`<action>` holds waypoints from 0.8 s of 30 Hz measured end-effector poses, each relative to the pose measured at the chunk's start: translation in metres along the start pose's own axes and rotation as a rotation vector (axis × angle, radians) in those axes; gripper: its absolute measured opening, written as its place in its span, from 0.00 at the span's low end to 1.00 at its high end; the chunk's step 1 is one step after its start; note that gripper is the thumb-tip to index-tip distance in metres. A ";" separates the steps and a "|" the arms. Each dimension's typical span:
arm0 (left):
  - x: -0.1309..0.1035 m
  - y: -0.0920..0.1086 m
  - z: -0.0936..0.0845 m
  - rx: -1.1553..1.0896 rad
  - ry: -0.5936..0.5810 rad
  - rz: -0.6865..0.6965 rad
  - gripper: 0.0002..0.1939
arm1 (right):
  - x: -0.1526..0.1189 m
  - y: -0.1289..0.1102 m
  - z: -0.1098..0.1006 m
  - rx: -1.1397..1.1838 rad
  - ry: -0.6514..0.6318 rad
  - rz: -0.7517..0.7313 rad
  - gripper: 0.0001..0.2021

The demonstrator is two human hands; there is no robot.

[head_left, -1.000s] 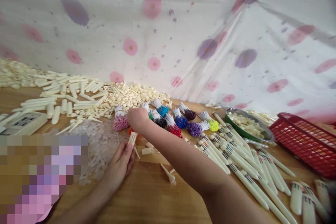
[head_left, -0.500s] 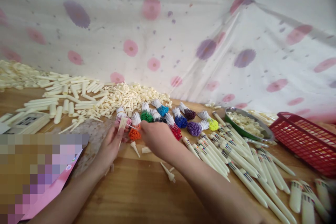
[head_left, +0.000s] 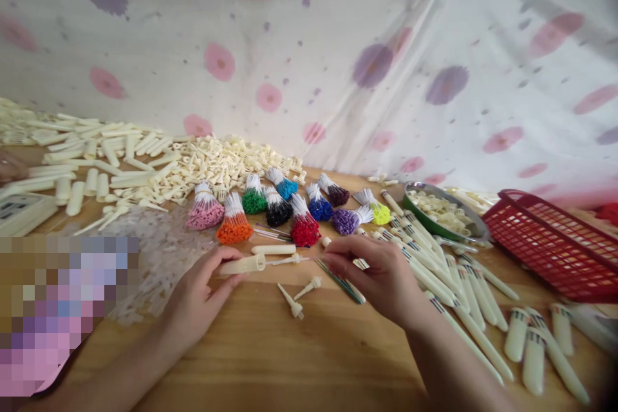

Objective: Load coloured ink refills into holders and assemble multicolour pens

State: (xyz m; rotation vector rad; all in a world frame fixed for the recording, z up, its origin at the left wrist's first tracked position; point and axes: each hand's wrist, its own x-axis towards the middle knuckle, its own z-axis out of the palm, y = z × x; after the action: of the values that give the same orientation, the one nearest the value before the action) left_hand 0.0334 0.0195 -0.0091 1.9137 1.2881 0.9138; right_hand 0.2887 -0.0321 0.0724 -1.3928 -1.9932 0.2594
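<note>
My left hand [head_left: 205,283] grips a cream plastic tube [head_left: 244,264], its open end facing right. To the right, my right hand [head_left: 371,270] is closed in a pinch, and a thin clear piece [head_left: 311,259] reaches left from its fingertips. A cream pointed part [head_left: 287,259] lies in line between the hands, and whether it touches the clear piece is unclear. Just behind lies another cream tube [head_left: 273,249]. Two pointed cream parts [head_left: 291,301] rest in front on the table. Bundles of refills stand behind, among them orange [head_left: 234,225], red [head_left: 304,228] and pink [head_left: 205,209].
Piles of cream parts [head_left: 226,164] line the back. Finished-looking pens [head_left: 432,270] cover the right, near a green bowl [head_left: 439,212] and red basket [head_left: 555,244]. A pixelated phone-like object [head_left: 62,315] and clear scraps [head_left: 154,257] lie left. Another hand [head_left: 10,166] shows far left.
My hands have moved apart, my right hand away from the bundles to the right. The tube in my left hand has turned from upright to nearly level. The view has shifted right.
</note>
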 end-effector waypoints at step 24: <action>-0.009 0.005 0.000 -0.038 -0.103 0.023 0.11 | 0.002 -0.005 0.012 -0.096 -0.044 -0.194 0.09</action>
State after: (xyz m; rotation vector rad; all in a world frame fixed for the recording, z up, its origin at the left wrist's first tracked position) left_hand 0.0338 0.0096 -0.0066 1.9233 1.1832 0.8345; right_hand 0.2775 -0.0295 0.0670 -1.2489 -2.1853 0.1087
